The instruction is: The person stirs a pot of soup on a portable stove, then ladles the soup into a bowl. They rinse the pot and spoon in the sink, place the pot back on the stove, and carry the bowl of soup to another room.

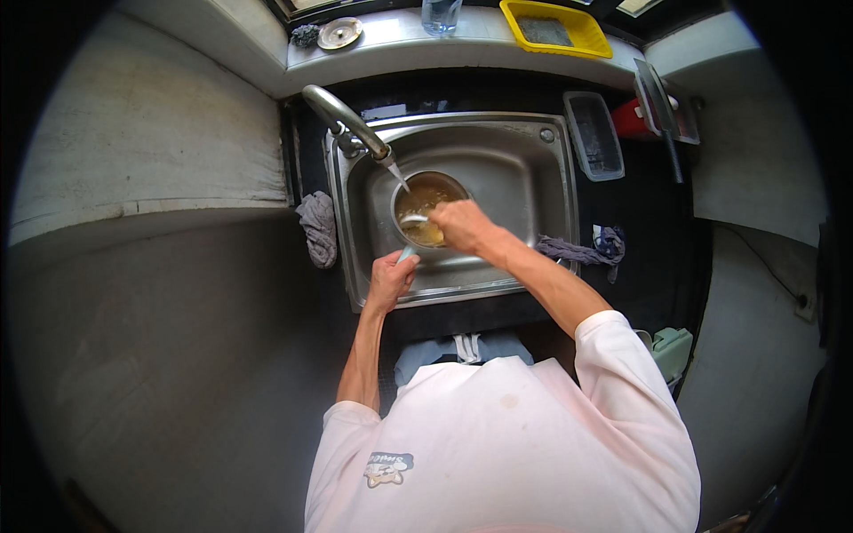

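Note:
A round pot (396,214) stands in the stainless-steel sink (506,200), holding murky brownish water with something yellow near its front edge. Water runs into it from the curved faucet (353,123). My left hand (392,278) grips the pot's pale blue-green handle (406,253). Over the pot's right side, my right hand (463,225) is closed around a utensil whose shiny, spoon-like end (414,218) reaches into the water. Its handle is hidden in my fingers, so the exact kind of utensil is unclear.
Left of the sink lies a grey cloth (318,230); a purplish cloth (566,250) drapes over its right rim. A clear plastic container (595,136) and an upright cleaver (656,100) stand right. On the ledge are a yellow basket (586,41), a water-filled container (441,16) and a small dish (340,33).

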A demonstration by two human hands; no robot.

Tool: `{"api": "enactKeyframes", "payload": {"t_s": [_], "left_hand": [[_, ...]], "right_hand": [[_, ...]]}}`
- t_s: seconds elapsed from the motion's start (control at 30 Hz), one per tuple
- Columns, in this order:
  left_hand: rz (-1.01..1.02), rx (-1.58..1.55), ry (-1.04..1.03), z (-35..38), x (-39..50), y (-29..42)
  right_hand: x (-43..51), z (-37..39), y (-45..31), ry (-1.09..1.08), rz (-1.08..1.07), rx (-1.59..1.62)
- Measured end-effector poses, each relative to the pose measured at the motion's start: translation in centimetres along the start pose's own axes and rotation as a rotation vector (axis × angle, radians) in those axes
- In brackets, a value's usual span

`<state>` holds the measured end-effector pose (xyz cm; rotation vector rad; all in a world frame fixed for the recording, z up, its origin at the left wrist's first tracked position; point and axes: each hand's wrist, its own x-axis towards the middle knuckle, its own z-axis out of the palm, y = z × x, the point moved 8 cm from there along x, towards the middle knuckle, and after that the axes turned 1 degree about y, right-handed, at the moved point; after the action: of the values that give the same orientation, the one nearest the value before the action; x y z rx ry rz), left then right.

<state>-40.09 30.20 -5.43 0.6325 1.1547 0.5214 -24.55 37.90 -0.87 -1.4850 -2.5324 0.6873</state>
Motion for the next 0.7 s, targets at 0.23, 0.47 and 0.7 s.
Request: {"api": "enactKeyframes", "payload": {"t_s": [0.23,0.47,0.7], "left_hand": [[0.012,0.006,0.070,-0.3,-0.2,0.7],[0.025,-0.009,0.001,-0.7,-0.1,0.7],[-0.007,-0.019,-0.021,-0.9,-0.5,-1.1]], "right_hand": [[-0.9,-0.1,0.5,0.005,-0.015,0.010],[-0.9,-0.1,-0.1,0.033,0.012,0.066],[-0.4,1.0,-0.9,-0.038,-0.018,0.001]]}}
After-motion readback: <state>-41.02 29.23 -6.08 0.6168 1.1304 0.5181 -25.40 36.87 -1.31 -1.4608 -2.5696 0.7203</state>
